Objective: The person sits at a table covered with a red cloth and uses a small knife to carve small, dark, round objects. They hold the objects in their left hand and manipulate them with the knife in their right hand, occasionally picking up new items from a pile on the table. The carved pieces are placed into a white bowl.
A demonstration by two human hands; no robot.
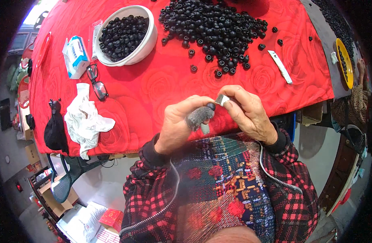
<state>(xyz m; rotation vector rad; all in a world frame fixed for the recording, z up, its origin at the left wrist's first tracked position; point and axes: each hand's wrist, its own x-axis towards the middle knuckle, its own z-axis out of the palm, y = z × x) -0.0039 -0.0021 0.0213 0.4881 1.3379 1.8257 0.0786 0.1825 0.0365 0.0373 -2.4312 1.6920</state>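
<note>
Near the table's front edge, my left hand [176,127] is closed, pinching a small round black part [210,106] between thumb and forefinger. A fuzzy grey finger cover [199,117] wraps one of its fingers, and a paler cover shows on another fingertip. Just to the right, my right hand [251,115] grips a small flat metal blade [222,99] between thumb and fingers. The blade sits beside the black part; whether they touch I cannot tell. Beyond my hands, a large pile of similar black parts [212,34] is spread over the red tablecloth [157,83].
At the far left stands a white bowl [147,48] full of black parts. Left of it are a tissue box [75,58], black-framed glasses [99,87], white cloth [86,121] and a black pouch-like item [55,131]. A white strip [280,67] lies right; a yellow plate [349,83] is beyond.
</note>
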